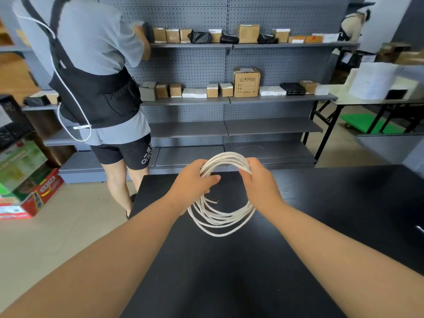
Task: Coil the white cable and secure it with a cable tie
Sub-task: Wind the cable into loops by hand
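So we've got the white cable (220,218) wound into a loose round coil over the far end of the black table (321,214), with one hand on each side of it. Our left hand (192,177) is curled round the strands on the coil's left, and our right hand (259,180) is wrapped round the bundle on its upper right, so both are clamped on it. The top arc sits tight between the hands, while the lower loops sag and fan apart toward the tabletop; we can't tell if they touch it. The cable is thin, smooth and matte, and the table has a dark flat top with a faint grain. Its far edge is just past our knuckles. Beyond that edge, a person (91,76) stands at a grey pegboard shelving unit (229,129).
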Tool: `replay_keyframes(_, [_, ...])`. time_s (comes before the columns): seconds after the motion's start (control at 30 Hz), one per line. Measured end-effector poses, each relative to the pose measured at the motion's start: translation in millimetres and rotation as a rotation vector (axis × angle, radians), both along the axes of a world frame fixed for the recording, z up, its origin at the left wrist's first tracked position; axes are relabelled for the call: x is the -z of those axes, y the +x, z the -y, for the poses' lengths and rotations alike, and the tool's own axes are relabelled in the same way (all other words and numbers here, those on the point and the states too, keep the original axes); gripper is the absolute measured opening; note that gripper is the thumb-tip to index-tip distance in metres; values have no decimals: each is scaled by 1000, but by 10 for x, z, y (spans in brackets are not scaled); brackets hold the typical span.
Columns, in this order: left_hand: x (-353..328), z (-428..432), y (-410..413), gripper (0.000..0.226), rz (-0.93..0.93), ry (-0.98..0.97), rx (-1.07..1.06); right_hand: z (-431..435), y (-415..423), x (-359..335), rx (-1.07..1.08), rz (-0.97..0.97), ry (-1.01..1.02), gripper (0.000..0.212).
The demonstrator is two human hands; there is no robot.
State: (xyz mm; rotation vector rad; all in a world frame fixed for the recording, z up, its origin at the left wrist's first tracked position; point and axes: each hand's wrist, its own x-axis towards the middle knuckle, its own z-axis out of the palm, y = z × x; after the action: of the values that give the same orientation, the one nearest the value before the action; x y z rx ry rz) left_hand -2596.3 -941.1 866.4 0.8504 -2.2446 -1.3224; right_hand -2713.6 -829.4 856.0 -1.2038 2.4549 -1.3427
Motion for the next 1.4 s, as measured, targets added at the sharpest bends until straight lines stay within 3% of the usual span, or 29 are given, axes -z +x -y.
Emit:
replay_keyframes(0.27, [66,-12,-1,18,-100,318,-45,0,-32,24,207,223,-177,16])
replay_keyframes(0.47, [93,-31,-27,9,-185,497,-40,12,-34,67,246,314,-235,16])
replay_keyframes(0.6, [110,-47,-49,14,-216,399,-66,6,-6,111,196,564,-251,13])
replay_keyframes(0.73, [68,-27,-36,15,-234,345,-106,-29,-42,124,61,642,-124,8])
replay_keyframes(0.9, [-108,35,-44,21,-217,272,-89,-25,-87,27,-44,613,-109,47])
replay_keyframes(1.07, [-258,102,-35,21,-85,83,-18,23,-128,-46,-87,582,-123,65])
replay_keyframes(1.17, [-338,113,-30,18,4,-13,71,70,-97,-65,-84,531,-152,56])
replay_keyframes(1.27, [-434,108,-21,21,112,-139,126,85,-46,-65,-48,479,-194,30])
replay_keyframes(1.4, [-464,108,-12,15,70,30,169,97,-17,-35,-13,518,-270,9])
